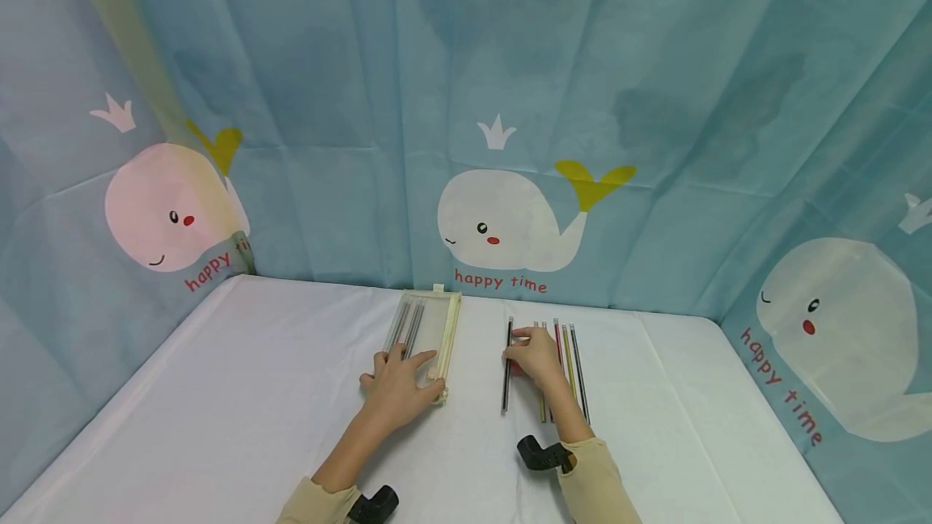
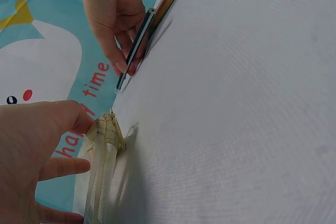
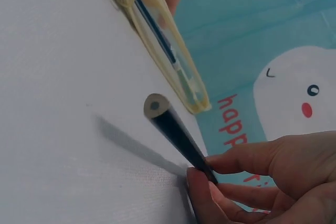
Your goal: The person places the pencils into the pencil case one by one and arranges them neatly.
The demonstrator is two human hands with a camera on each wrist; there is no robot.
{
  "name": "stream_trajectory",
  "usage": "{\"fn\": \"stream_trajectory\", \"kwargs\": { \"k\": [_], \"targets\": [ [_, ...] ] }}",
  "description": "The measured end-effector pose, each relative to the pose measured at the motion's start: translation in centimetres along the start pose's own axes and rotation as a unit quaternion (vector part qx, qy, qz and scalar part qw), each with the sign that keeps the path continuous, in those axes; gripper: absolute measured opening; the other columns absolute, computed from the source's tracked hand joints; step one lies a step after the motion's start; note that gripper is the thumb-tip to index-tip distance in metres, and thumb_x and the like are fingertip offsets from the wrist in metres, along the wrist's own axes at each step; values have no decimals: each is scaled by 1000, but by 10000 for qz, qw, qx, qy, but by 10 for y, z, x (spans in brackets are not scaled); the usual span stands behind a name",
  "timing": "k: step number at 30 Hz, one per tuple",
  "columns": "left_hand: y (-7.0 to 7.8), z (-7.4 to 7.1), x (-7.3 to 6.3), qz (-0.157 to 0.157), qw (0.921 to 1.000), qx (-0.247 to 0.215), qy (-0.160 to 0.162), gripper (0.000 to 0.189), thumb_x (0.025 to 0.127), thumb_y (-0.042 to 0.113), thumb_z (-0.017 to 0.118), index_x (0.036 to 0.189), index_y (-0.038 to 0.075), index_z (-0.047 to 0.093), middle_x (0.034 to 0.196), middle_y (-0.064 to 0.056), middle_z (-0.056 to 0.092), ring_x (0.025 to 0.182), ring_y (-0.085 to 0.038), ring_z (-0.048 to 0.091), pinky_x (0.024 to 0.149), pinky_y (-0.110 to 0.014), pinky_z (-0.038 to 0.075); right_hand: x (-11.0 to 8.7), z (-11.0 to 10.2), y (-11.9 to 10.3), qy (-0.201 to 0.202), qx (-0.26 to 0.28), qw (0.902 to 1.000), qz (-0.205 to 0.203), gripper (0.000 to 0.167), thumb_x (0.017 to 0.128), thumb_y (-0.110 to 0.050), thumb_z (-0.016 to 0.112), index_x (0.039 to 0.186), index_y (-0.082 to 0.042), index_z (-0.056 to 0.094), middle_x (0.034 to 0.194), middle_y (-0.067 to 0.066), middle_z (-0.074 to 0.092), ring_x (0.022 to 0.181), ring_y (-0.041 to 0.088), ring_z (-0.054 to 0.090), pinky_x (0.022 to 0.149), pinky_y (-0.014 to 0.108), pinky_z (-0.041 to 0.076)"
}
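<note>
My right hand (image 1: 535, 356) pinches a dark pencil (image 1: 506, 382) between thumb and fingers; in the right wrist view its flat, unsharpened end (image 3: 155, 105) faces the camera. Left of it lies a see-through pencil case (image 1: 441, 314) with a cream zipper edge, and several pencils (image 1: 415, 328) show inside. My left hand (image 1: 399, 388) rests on the near part of the case with fingers spread. In the left wrist view the thumb touches the case's zipper end (image 2: 107, 129). Partly behind my right hand and forearm, several loose pencils (image 1: 578, 370) lie side by side.
A white cloth (image 1: 677, 427) covers the table. Behind it hangs a blue curtain (image 1: 328, 103) printed with whales, meeting the table's back edge near the case. Black wrist devices (image 1: 542, 454) sit on both forearms.
</note>
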State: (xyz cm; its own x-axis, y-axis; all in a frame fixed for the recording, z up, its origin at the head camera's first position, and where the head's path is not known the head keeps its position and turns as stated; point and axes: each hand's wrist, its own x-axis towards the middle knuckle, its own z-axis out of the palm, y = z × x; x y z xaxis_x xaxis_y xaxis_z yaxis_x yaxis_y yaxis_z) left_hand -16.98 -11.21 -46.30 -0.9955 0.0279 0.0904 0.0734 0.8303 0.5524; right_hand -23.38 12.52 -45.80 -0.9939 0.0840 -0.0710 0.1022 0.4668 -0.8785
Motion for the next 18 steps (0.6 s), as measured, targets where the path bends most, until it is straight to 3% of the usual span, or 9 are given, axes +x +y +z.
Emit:
{"fn": "stream_trajectory", "kwargs": {
  "k": [8,18],
  "targets": [
    [1,-1,-1,-6,10000,-38,-18,53,89,39,69,136,17,73,149,-33,48,130,-58,39,84,-74,34,0,0,1,-156,238,9996,80,45,90,4,75,133,10,66,102,18,72,79,17,67,64,28,58],
    [1,-2,-1,-1,10000,-48,-22,52,89,38,70,136,17,73,149,-34,48,131,-58,39,84,-75,34,2,1,-2,-341,706,9968,137,45,93,6,71,137,9,63,105,18,68,76,17,64,65,30,59]
  ]
}}
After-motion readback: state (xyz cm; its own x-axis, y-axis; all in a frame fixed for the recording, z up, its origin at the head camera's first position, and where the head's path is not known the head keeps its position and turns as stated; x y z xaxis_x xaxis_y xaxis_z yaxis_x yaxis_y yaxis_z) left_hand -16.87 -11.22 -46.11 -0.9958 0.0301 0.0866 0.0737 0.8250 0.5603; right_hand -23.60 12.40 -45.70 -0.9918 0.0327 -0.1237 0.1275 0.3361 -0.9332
